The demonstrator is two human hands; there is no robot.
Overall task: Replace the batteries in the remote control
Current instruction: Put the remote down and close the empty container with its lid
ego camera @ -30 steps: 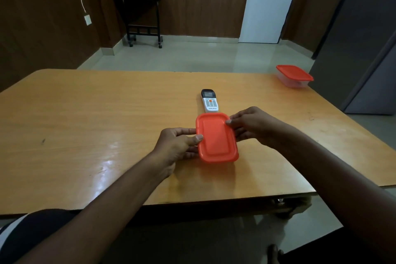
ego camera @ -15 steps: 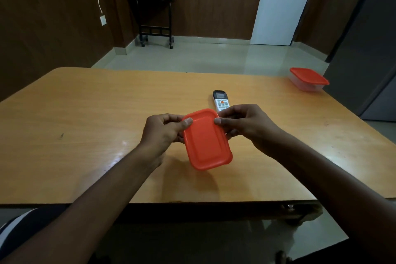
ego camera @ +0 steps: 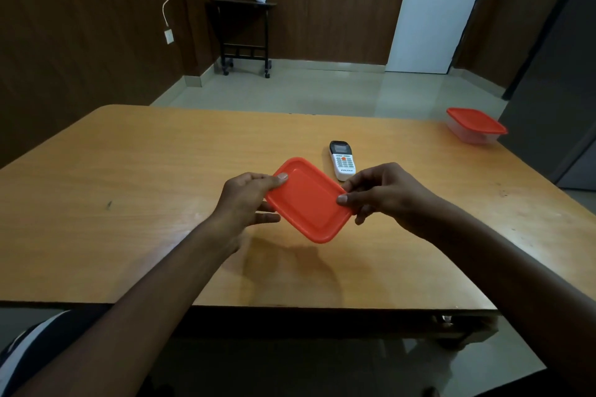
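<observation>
Both hands, left hand (ego camera: pixel 248 196) and right hand (ego camera: pixel 383 193), grip the orange lid (ego camera: pixel 308 200), box beneath possibly hidden; remote (ego camera: pixel 342 160) lies just beyond, lengthwise away, nearer right.

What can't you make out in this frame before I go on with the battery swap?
Head view only:
- Container under the orange lid: hidden by lid, left hand and right hand; contents unknown.
- Remote: lies face up, battery cover unseen.
- Far container: too small to see inside.
</observation>
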